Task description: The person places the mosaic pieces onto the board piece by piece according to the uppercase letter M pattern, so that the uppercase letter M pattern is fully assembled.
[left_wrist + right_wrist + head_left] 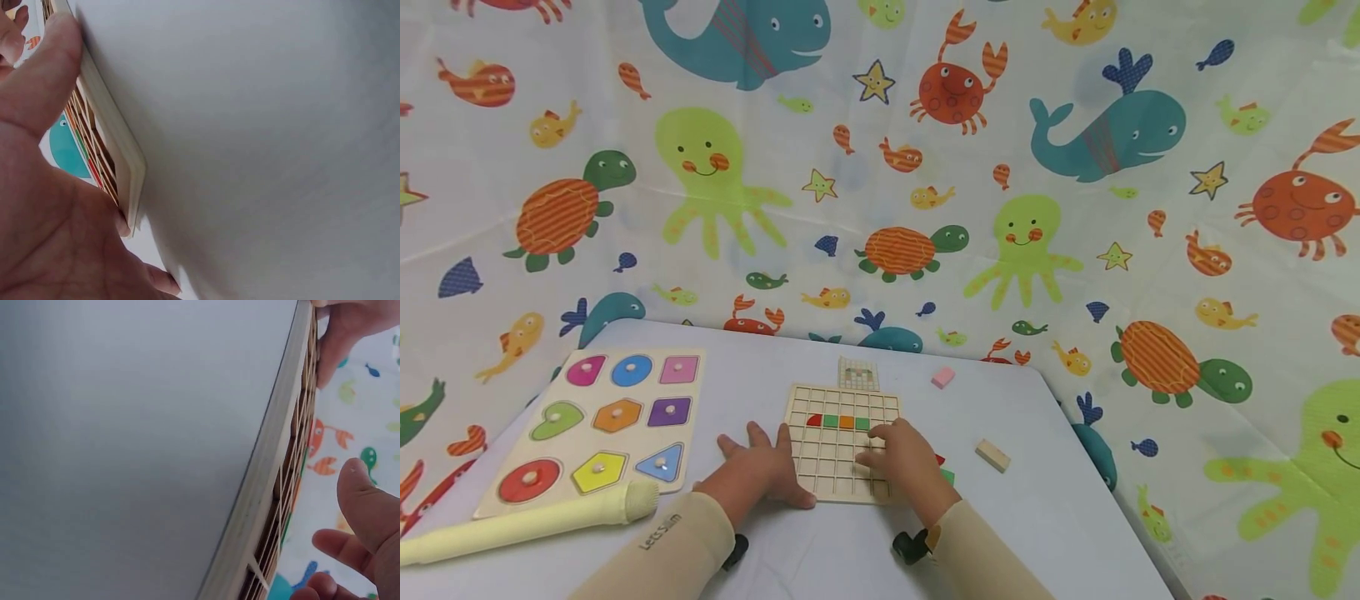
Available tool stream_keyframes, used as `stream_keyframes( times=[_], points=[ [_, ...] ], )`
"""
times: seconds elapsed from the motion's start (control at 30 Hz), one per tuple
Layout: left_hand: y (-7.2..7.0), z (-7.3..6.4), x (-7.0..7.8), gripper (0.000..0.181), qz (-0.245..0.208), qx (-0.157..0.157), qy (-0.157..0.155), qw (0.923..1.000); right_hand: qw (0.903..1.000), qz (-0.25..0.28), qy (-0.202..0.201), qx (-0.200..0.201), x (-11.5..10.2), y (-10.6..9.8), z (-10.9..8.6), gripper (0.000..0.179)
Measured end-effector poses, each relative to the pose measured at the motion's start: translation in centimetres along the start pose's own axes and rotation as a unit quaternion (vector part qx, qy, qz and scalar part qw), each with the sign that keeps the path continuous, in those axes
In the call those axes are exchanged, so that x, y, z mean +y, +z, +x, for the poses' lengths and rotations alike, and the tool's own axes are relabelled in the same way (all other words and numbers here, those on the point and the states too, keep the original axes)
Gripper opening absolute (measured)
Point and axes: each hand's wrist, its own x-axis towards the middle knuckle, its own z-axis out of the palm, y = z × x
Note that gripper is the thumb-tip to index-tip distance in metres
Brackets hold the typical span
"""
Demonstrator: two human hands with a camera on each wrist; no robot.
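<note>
Grid board (831,468) lying inward from the middle of the surface's (1075,533) far edge, left hand (754,467) spread and touching about its near-left corner, right hand (912,460) above its right side, fingers parted; steady bracing should help coloured pieces (846,422) sit square.

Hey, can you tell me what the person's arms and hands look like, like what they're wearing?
The left sleeve and right sleeve are long and plain beige, the left one with dark lettering beginning "Let's". A small black device shows at each wrist. The left hand and right hand wear no gloves.
</note>
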Motion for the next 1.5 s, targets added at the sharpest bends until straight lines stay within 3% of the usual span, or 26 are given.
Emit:
stream_keyframes(
  times=[0.5, 0.9, 1.07, 1.23, 1.37, 1.5],
  points=[
    [-0.1, -0.2, 0.0, 0.133, 0.000, -0.001, 0.003, 1.0000, 0.9998, 0.012, -0.004, 0.014, 2.7, -1.5, -2.6, 0.045],
    [-0.4, -0.6, 0.0, 0.131, 0.005, -0.006, 0.008, 0.9999, 0.9986, 0.006, 0.049, 0.016, 5.9, -3.3, -2.6, 0.046],
    [-0.4, -0.6, 0.0, 0.131, 0.003, -0.008, 0.007, 0.9999, 0.9983, -0.008, 0.056, 0.015, 7.2, -4.1, -2.0, 0.033],
    [-0.4, -0.5, 0.0, 0.132, 0.004, -0.008, 0.005, 0.9999, 0.9944, -0.027, 0.101, 0.011, 8.2, -4.7, -1.3, 0.025],
    [-0.3, -0.4, -0.1, 0.133, 0.005, -0.007, 0.005, 0.9999, 0.9881, -0.040, 0.149, -0.003, 8.3, -5.0, -0.8, 0.034],
    [-0.1, -0.3, -0.1, 0.133, 0.004, -0.007, 0.004, 1.0000, 0.9827, -0.070, 0.170, -0.021, 8.0, -5.1, -0.4, 0.044]
  ],
)
